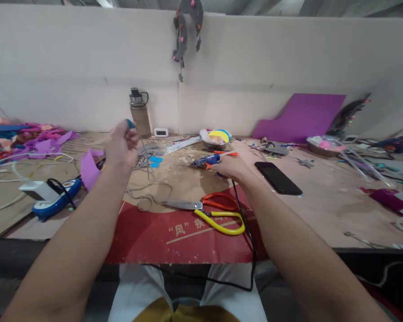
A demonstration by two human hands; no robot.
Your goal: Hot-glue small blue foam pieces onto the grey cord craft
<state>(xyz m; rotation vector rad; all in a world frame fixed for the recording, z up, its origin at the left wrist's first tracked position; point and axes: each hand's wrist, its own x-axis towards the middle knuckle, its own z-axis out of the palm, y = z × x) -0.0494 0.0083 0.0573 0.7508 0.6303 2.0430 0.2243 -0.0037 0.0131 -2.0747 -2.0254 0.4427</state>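
Note:
My left hand (121,144) is raised above the table with its fingers pinched on a small blue piece (130,123). My right hand (231,166) rests on the table, closed around the blue glue gun (206,161), whose black cord (246,232) runs back over the table's front edge. More blue cut-outs (155,161) lie between the two hands. Scissors with red handles (201,203) and a second pair with yellow handles (221,221) lie on the red cardboard (147,237) just in front of me.
A black phone (278,178) lies right of my right hand. A water bottle (139,112), a small white clock (160,132) and a bowl (216,137) stand at the back. Purple scraps (40,143) and a blue power strip (55,199) are on the left, a purple sheet (300,115) on the right.

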